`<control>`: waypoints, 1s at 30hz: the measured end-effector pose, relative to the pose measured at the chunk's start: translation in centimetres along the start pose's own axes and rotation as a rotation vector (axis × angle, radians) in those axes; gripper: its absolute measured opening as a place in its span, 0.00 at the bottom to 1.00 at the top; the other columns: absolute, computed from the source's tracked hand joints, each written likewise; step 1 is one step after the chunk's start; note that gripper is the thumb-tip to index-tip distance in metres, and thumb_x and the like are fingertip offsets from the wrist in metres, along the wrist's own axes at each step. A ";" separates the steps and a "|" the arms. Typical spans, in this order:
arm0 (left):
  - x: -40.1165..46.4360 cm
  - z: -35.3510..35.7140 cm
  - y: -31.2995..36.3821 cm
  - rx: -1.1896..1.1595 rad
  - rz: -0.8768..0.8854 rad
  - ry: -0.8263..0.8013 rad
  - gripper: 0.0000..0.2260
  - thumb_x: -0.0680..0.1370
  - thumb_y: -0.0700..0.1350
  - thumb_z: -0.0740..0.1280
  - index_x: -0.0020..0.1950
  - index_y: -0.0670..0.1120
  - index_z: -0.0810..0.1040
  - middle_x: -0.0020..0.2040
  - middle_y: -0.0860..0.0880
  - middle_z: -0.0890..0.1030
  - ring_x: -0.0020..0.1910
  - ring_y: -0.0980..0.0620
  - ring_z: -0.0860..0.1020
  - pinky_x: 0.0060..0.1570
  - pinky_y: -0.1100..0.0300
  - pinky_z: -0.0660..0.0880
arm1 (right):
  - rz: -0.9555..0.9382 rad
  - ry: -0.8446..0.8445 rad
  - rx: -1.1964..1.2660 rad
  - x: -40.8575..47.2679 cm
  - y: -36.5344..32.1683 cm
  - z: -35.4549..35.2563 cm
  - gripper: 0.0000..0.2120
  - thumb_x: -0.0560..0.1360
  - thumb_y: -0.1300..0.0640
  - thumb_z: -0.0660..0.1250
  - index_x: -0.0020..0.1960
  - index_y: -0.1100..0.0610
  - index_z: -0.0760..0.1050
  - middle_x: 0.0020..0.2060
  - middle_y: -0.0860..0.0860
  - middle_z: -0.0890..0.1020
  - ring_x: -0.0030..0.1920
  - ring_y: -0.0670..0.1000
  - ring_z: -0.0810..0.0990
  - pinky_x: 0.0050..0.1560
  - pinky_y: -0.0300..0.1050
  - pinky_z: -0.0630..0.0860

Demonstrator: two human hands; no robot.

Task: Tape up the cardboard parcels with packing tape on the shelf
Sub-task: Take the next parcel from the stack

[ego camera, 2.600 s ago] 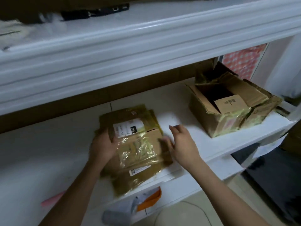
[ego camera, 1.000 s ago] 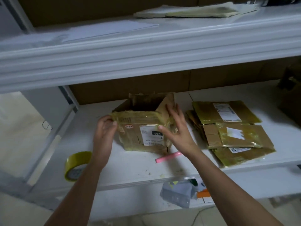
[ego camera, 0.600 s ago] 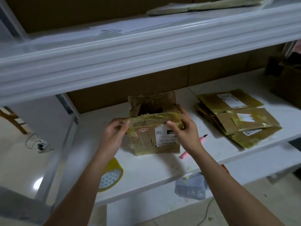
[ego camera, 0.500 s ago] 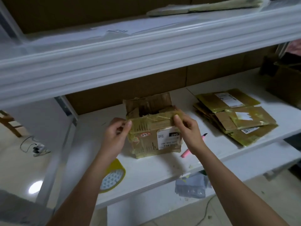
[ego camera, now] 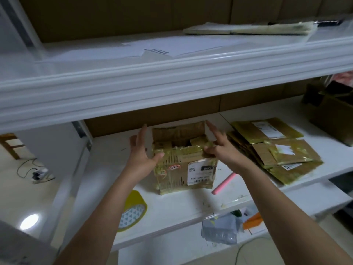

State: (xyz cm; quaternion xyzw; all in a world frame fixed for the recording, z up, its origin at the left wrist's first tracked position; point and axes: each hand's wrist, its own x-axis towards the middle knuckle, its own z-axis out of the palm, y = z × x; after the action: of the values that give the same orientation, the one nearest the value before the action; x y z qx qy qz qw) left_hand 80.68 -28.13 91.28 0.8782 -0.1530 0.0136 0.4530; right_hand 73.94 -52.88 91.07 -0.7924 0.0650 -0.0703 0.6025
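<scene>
The box [ego camera: 184,165] stands on the white shelf [ego camera: 172,209], near its front edge, with the top flaps up and the inside partly visible. Yellowed tape covers its upper front, and a white label [ego camera: 200,174] sits on the front face, printed upside down to the viewer.

The left hand [ego camera: 142,152] is open, fingers straight and pointing up, palm against the box's left side, thumb pressed on the front upper corner. It grips nothing. The right hand [ego camera: 219,148] is also open, fingers extended along the right flap, thumb resting on the taped front rim.

A tape roll [ego camera: 133,210] lies on the shelf to the front left, partly behind the left forearm. A pink pen [ego camera: 223,183] lies just right of the box. A stack of flat parcels [ego camera: 271,150] rests further right, apart from the box.
</scene>
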 end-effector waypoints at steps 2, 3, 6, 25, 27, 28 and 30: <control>0.0 0.1 -0.2 -0.038 -0.002 -0.070 0.38 0.77 0.45 0.71 0.78 0.64 0.51 0.75 0.52 0.56 0.67 0.48 0.70 0.65 0.50 0.72 | -0.025 0.008 -0.035 0.0 0.1 -0.4 0.30 0.77 0.63 0.67 0.70 0.38 0.62 0.69 0.46 0.63 0.62 0.53 0.71 0.56 0.44 0.76; 0.0 0.2 -0.3 -0.075 0.021 -0.089 0.34 0.78 0.45 0.69 0.76 0.66 0.55 0.75 0.54 0.58 0.66 0.49 0.71 0.64 0.51 0.73 | -0.040 0.019 -0.041 -0.1 0.3 -0.6 0.26 0.77 0.62 0.67 0.66 0.40 0.63 0.68 0.48 0.65 0.58 0.52 0.74 0.52 0.42 0.76; -0.1 0.8 -1.0 -0.207 0.050 -0.101 0.19 0.79 0.45 0.67 0.59 0.70 0.70 0.71 0.55 0.68 0.63 0.46 0.77 0.60 0.46 0.77 | -0.030 -0.014 0.033 -0.4 1.0 -0.7 0.15 0.77 0.57 0.68 0.56 0.43 0.66 0.62 0.55 0.75 0.50 0.53 0.82 0.43 0.42 0.78; -0.5 2.1 -0.6 -0.297 -0.089 -0.003 0.10 0.82 0.44 0.64 0.52 0.62 0.76 0.55 0.57 0.78 0.57 0.51 0.79 0.49 0.50 0.81 | -0.195 0.099 -0.165 -0.2 2.6 -0.7 0.11 0.79 0.52 0.65 0.61 0.49 0.78 0.55 0.43 0.78 0.53 0.40 0.76 0.44 0.36 0.78; -0.5 2.2 -0.4 -0.302 -0.054 0.016 0.12 0.82 0.42 0.63 0.53 0.61 0.75 0.53 0.57 0.80 0.57 0.53 0.80 0.51 0.54 0.80 | -0.225 0.109 -0.149 0.2 3.0 -0.6 0.11 0.79 0.52 0.66 0.61 0.49 0.78 0.55 0.42 0.80 0.56 0.45 0.78 0.51 0.41 0.80; -0.5 2.3 -0.5 -0.309 -0.043 0.025 0.13 0.82 0.42 0.63 0.53 0.62 0.75 0.54 0.57 0.80 0.57 0.53 0.79 0.53 0.54 0.79 | -0.228 0.108 -0.118 0.5 3.2 -0.4 0.11 0.79 0.52 0.66 0.61 0.48 0.78 0.55 0.43 0.81 0.55 0.46 0.80 0.54 0.45 0.81; -0.3 2.4 -0.7 -0.323 -0.049 0.033 0.14 0.82 0.42 0.63 0.54 0.65 0.74 0.58 0.56 0.79 0.60 0.52 0.79 0.57 0.49 0.79 | -0.225 0.115 -0.076 1.2 3.6 -0.1 0.11 0.79 0.52 0.66 0.61 0.46 0.78 0.57 0.45 0.81 0.55 0.48 0.81 0.56 0.52 0.80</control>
State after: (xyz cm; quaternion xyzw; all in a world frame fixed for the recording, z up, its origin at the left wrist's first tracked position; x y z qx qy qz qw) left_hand 80.32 -29.60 89.25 0.7970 -0.1245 -0.0079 0.5910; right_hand 74.99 -54.13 87.68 -0.8114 0.0126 -0.1803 0.5558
